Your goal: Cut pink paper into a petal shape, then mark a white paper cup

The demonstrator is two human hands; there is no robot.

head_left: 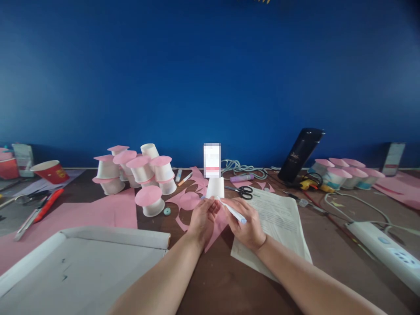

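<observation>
My right hand (246,222) is closed around a white pen (234,211) with a light blue end, which slants down to the right. My left hand (206,214) is closed too, its fingertips meeting the right hand's at the pen's other end. What it pinches is mostly hidden; a small bluish tip shows beside its fingers. Just behind both hands stands an upside-down white paper cup (215,187); whether the fingers touch it I cannot tell. Cut pink paper scraps (189,200) lie to the left of the hands, and a printed sheet (275,214) lies under the right wrist.
Stacked white cups with pink discs (141,168) stand left, more cups (337,177) right. Black scissors (245,192), a utility knife (41,212), a box lid (98,271), a leaning black bottle (300,153), a power strip (390,251) and cables surround the hands. A phone-like screen (212,159) stands behind.
</observation>
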